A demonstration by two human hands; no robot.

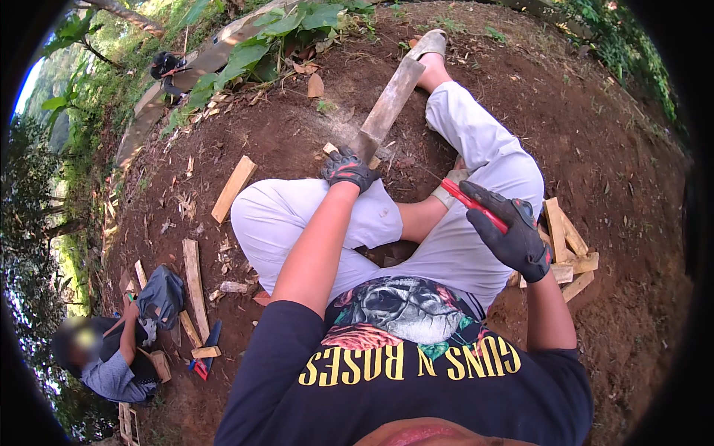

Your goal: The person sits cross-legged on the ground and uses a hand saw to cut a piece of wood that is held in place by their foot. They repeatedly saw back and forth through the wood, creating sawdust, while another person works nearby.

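Note:
My left hand, in a dark glove with red marks, presses down at the near end of a wooden plank. The plank slants away from me, its far end by my outstretched foot in a pale shoe. A shorter wood piece shows right by the left fingers, some of which are hidden. My right hand, gloved too, is closed around a red-handled tool over my right shin. A thin shaft or edge-on blade points from it toward the plank; its exact kind is unclear.
Cut wood pieces are piled by my right knee. Loose boards and a blue-bladed saw lie on the brown soil at left. A person sits at lower left; another person is far off. Leafy plants edge the ground.

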